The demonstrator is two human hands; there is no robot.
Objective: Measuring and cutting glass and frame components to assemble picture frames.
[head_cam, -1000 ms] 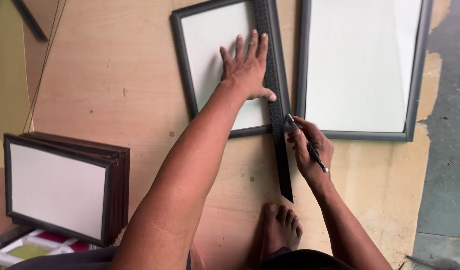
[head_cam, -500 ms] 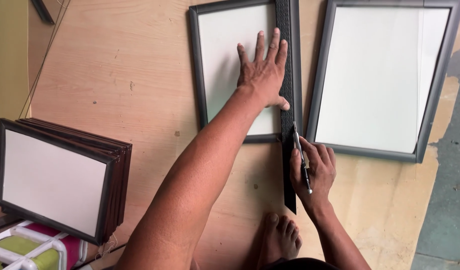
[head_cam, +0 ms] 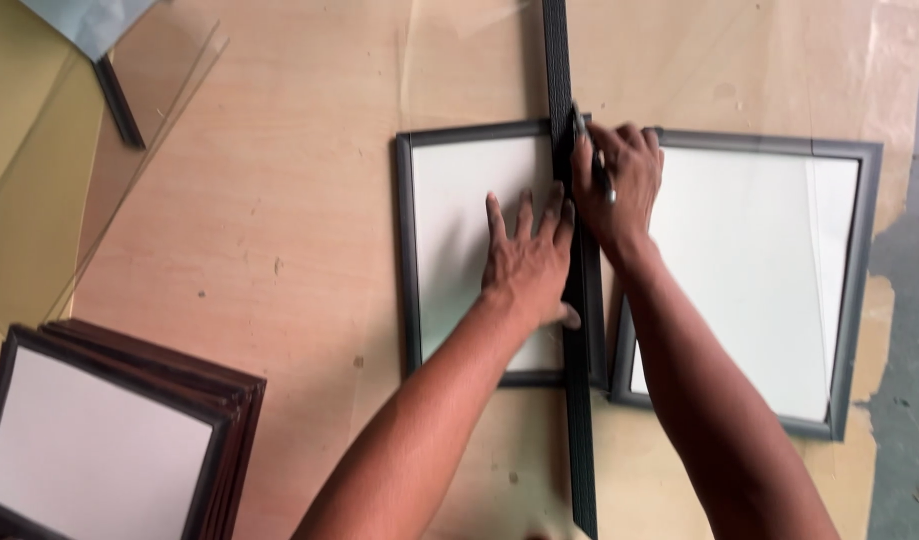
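A grey picture frame (head_cam: 408,250) with a white face lies flat on a plywood board. My left hand (head_cam: 528,258) presses flat on its right part, fingers spread, thumb against a long black straightedge (head_cam: 581,420) that runs along the frame's right side. My right hand (head_cam: 616,180) is closed around a thin cutting tool (head_cam: 592,150), its tip at the straightedge near the frame's top edge. A second grey frame (head_cam: 848,290) lies just to the right, partly under my right forearm.
A stack of dark frames (head_cam: 110,440) sits at the lower left. A clear sheet of glass (head_cam: 90,200) and a short black strip (head_cam: 118,100) lie at the upper left. Grey concrete floor (head_cam: 910,350) borders the board (head_cam: 260,200) on the right.
My right hand has moved with the tool from the lower end of the straightedge up to the frame's top edge. The left hand stays pressed on the frame. The camera view has shifted.
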